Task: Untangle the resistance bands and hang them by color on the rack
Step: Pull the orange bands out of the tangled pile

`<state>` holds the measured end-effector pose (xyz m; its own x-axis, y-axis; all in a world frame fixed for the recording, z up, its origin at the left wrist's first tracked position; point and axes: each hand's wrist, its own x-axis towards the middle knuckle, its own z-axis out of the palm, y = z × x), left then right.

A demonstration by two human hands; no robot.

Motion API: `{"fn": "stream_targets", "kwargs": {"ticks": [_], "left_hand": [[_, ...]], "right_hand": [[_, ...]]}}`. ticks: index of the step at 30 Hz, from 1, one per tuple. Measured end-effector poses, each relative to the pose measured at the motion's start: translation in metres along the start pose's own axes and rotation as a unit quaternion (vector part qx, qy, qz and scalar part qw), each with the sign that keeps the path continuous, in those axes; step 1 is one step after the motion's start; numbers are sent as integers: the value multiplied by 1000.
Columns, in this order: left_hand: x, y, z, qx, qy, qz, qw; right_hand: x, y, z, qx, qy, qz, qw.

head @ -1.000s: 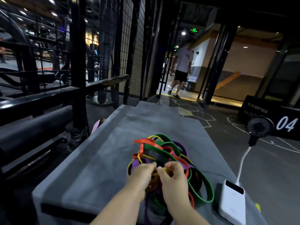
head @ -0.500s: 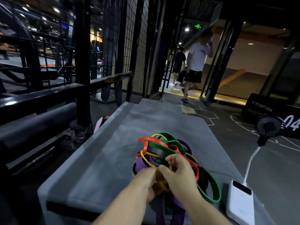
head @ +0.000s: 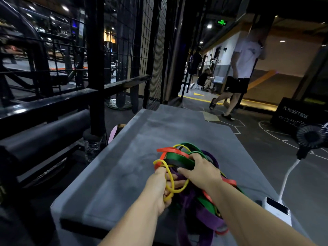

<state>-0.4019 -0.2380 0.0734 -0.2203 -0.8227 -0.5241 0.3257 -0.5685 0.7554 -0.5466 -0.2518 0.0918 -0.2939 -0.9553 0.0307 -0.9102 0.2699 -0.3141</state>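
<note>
A tangle of resistance bands lies on the grey padded box (head: 124, 166) in front of me. It holds a thin yellow band (head: 170, 178), red bands (head: 166, 150), wide green bands (head: 177, 157), a black band (head: 179, 163) and purple bands (head: 207, 217). My left hand (head: 160, 190) is closed on the yellow band's loops at the pile's left side. My right hand (head: 200, 170) presses on top of the pile, fingers wrapped over the black and green bands. A black metal rack (head: 95, 68) rises to the left.
A white power bank (head: 277, 209) lies at the box's right edge, cabled to a small black fan (head: 310, 137). A black plyo soft box (head: 292, 114) stands on the floor at right. A person in a white shirt (head: 245, 59) walks beyond. Wire mesh fence (head: 156, 50) stands behind.
My left hand has drawn yellow loops out toward the left. My right hand has moved forward onto the top of the pile. The walking person has come closer.
</note>
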Motion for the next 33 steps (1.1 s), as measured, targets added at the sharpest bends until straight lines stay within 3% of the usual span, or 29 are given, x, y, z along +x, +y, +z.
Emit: {"fn": "stream_targets", "kwargs": {"ticks": [3,5,10,12,14,17,22,26,29,33], "left_hand": [[5,6,-6,3,-15,18,1000],[5,9,-10,85,-8,42,995],[-3,9,-20,357,-45,111,926],[-6,11,-25,407,-90,110,902],[-9,15,-27,392,-125,112,904],[-9,24,-29,338,-110,154,922],[1,33,-34,221,20,191,956],[3,38,-36,209,107,231,944],[4,40,-37,177,141,256,940],[3,44,-31,152,154,271,938]], "right_hand": [[5,-1,-7,-77,-12,-5,997],[8,-1,-12,-104,-26,-26,994],[27,9,-23,4,-15,-21,1000],[33,12,-34,58,11,-13,998],[39,13,-46,113,38,-3,993],[50,15,-64,153,87,-5,984],[72,9,-111,161,197,-24,967],[82,3,-152,200,293,-28,934],[77,3,-150,171,180,-35,968],[70,8,-102,26,-10,-29,999]]}}
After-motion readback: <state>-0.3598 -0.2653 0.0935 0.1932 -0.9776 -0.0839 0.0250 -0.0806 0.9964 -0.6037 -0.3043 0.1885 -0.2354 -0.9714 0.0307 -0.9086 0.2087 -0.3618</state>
